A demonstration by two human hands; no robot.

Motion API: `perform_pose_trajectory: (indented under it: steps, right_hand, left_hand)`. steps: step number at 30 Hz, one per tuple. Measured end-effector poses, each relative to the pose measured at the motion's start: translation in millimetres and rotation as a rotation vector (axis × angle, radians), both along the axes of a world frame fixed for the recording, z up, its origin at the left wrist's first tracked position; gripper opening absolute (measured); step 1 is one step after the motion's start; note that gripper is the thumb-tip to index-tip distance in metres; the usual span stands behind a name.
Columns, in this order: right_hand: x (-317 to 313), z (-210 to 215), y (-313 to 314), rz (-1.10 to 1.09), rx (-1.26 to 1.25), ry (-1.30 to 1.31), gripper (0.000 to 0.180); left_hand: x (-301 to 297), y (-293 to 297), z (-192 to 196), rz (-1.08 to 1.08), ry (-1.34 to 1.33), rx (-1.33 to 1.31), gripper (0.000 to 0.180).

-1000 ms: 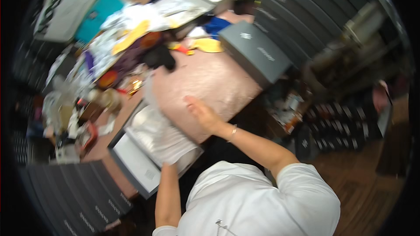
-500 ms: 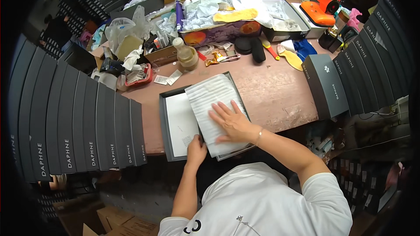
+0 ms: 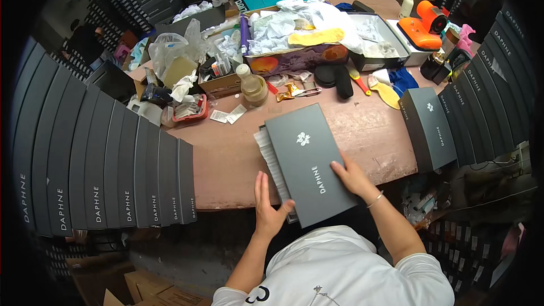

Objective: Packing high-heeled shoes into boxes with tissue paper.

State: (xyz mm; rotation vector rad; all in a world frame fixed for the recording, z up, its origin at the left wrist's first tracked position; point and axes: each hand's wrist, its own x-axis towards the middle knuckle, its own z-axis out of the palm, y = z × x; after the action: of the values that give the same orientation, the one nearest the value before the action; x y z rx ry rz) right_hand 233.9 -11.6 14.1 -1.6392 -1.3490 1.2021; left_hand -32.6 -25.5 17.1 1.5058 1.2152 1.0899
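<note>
A dark grey shoe box lid, with a white flower mark and white lettering, lies over a shoe box at the table's front edge. It sits off to the right of the box, so a strip of ribbed white foam sheet shows along its left side. My right hand grips the lid's right edge, thumb on top and fingers mostly hidden below. At the near left corner is my left hand, its fingers stretched out and apart, its thumb touching the lid's corner. The box beneath is largely hidden.
Rows of dark shoe boxes stand at the left and right. Along the back are a carton of crumpled paper, a pump bottle, a yellow-and-red brush, an orange device and a red basket.
The lid now covers the foam sheet and the box. My right hand has left the sheet for the lid's right edge; my left hand has opened at its near left corner.
</note>
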Motion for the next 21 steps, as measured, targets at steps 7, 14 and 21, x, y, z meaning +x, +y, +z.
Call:
perform_pose_trajectory:
  steps: [7, 14, 21]
  right_hand:
    - [-26, -34, 31, 0.002, -0.052, -0.139, 0.063]
    - [22, -7, 0, 0.004, 0.054, 0.402, 0.083]
    - [309, 169, -69, -0.345, -0.119, -0.431, 0.082]
  left_hand:
    - [-8, 30, -69, 0.041, -0.236, -0.441, 0.041]
    - [42, 37, -10, -0.037, -0.457, -0.616, 0.051]
    - [234, 14, 91, -0.921, -0.275, -0.056, 0.064]
